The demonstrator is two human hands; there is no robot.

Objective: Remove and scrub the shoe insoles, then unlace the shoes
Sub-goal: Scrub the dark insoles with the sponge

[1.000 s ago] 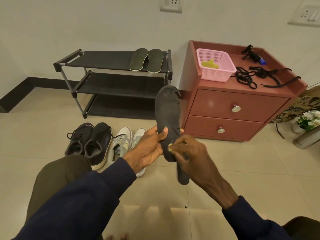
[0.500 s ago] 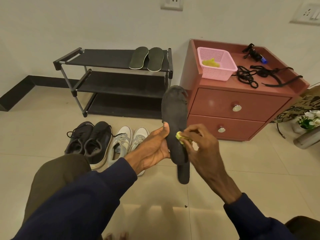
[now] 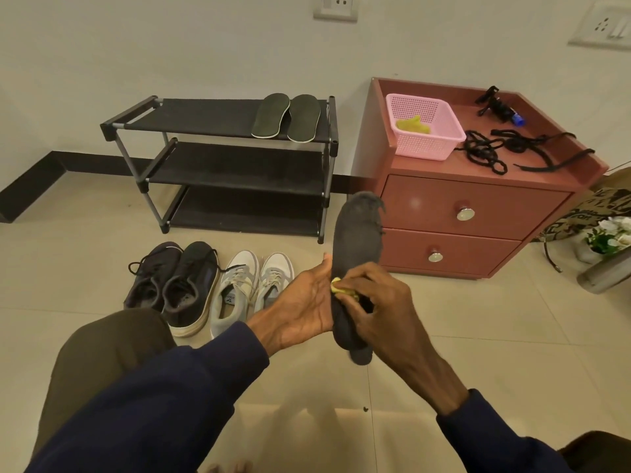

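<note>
**HAZARD: INSOLE SLIP OR BUCKLING DURING SCRUB**

The dark insole (image 3: 358, 233) is held upright above the floor (image 3: 478, 336), in front of the cabinet (image 3: 512, 213). The left grip (image 3: 304, 302) clasps its mid-section from the left edge. The right grip (image 3: 382, 302) pinches a yellow scrub pad (image 3: 338, 285) against its face.

Probable faults:
- Excess pad pressure folds the unsupported toe end.
- A loose left clasp lets the insole twist or drop.
- The small pad may slip out of the pinch.
</note>
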